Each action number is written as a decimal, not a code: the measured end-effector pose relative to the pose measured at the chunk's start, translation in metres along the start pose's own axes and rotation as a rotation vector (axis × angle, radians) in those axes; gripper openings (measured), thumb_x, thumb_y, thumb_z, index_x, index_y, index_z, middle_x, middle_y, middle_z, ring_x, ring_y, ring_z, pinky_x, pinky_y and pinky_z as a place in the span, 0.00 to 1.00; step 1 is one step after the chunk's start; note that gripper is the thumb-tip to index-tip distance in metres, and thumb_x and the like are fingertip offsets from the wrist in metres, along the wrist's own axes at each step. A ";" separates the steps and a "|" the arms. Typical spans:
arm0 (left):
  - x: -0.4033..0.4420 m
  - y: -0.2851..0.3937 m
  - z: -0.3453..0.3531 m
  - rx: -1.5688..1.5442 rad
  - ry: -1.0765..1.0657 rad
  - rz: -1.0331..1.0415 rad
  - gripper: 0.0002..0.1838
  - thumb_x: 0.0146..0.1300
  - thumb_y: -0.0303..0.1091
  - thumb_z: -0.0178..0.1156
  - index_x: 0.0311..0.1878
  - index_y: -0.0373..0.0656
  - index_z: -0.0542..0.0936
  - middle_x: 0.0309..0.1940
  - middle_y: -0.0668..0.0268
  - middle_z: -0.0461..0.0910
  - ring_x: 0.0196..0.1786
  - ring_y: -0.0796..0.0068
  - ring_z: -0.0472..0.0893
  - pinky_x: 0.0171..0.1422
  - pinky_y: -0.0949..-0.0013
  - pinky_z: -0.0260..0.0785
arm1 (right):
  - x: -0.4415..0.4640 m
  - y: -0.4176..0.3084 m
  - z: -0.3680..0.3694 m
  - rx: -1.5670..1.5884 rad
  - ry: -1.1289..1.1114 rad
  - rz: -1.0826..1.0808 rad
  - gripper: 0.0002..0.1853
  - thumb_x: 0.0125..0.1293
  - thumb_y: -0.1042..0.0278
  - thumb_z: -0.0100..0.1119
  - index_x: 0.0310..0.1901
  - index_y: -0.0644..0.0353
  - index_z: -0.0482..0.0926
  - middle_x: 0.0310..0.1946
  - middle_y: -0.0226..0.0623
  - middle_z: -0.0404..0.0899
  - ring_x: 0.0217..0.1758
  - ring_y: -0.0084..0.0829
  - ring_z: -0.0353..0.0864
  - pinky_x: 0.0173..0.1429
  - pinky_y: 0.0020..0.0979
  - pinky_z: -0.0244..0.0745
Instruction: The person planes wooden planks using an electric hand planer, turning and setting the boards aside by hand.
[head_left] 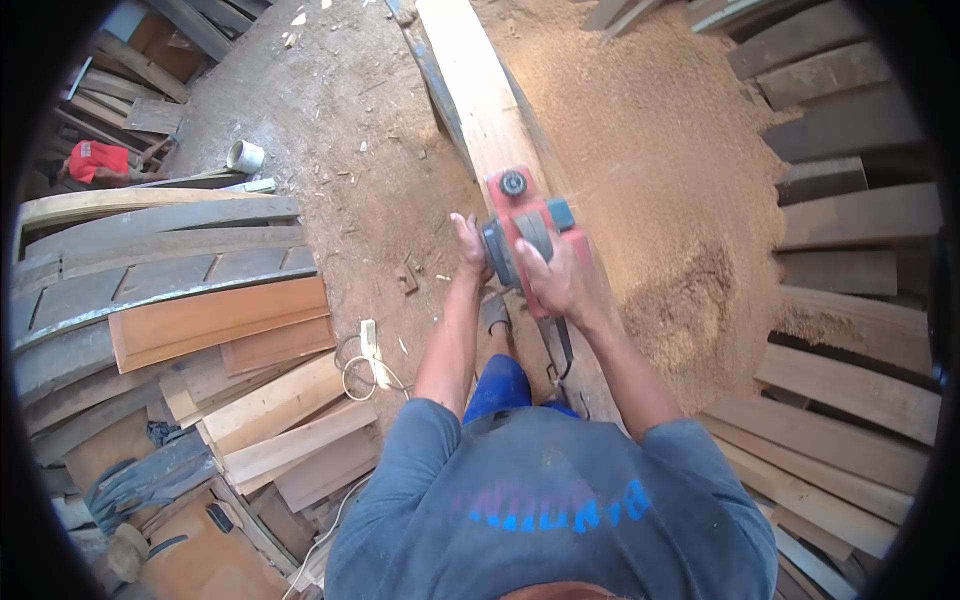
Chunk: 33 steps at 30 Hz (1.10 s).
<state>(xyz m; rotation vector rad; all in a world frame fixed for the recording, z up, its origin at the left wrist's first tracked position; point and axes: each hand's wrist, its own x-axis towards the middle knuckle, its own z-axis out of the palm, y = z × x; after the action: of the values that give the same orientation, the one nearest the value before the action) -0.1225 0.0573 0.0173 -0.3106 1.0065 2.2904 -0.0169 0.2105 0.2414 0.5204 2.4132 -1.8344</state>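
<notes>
A red and black electric planer [520, 195] with a dark round knob at its front rests on a long pale wooden board [475, 85]. My right hand [556, 280] is closed around the planer's rear handle. Along the left side of the tool, beside its dark housing, is my left hand [470, 247]; its visible fingers are stretched forward, and whether it touches the housing is hard to tell. A dark power cord [566, 350] trails from the rear of the planer. The tool hides the board beneath it.
Stacked planks [220, 315] line the left side, and more boards [850, 215] stand along the right. Wood shavings [690, 280] cover the floor. A white bucket [245, 156] stands at the upper left, near another person in a red shirt [97, 160].
</notes>
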 end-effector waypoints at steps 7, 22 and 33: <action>0.034 0.020 0.046 0.354 0.357 0.214 0.40 0.81 0.65 0.27 0.74 0.40 0.68 0.65 0.56 0.77 0.67 0.60 0.76 0.75 0.60 0.64 | 0.190 -0.059 0.013 0.011 -0.055 -0.120 0.23 0.78 0.46 0.54 0.41 0.62 0.83 0.20 0.33 0.77 0.24 0.29 0.79 0.30 0.35 0.74; 0.015 0.047 0.087 0.938 0.321 0.328 0.32 0.84 0.42 0.36 0.80 0.27 0.55 0.76 0.36 0.63 0.80 0.42 0.63 0.84 0.57 0.53 | 0.515 -0.125 0.044 -0.016 -0.065 -0.099 0.27 0.75 0.39 0.61 0.28 0.55 0.81 0.21 0.28 0.78 0.22 0.22 0.78 0.25 0.28 0.74; 0.032 0.040 0.075 0.850 0.357 0.215 0.34 0.84 0.52 0.30 0.76 0.30 0.62 0.69 0.41 0.72 0.73 0.49 0.71 0.79 0.57 0.59 | 0.400 -0.084 0.019 0.097 -0.087 -0.023 0.28 0.72 0.36 0.63 0.37 0.60 0.82 0.25 0.29 0.80 0.24 0.21 0.77 0.28 0.27 0.73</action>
<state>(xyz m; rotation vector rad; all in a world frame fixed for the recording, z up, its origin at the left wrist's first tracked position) -0.1701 0.1050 0.0785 -0.2525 2.1574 1.7827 -0.4213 0.2630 0.2122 0.4124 2.2940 -1.9478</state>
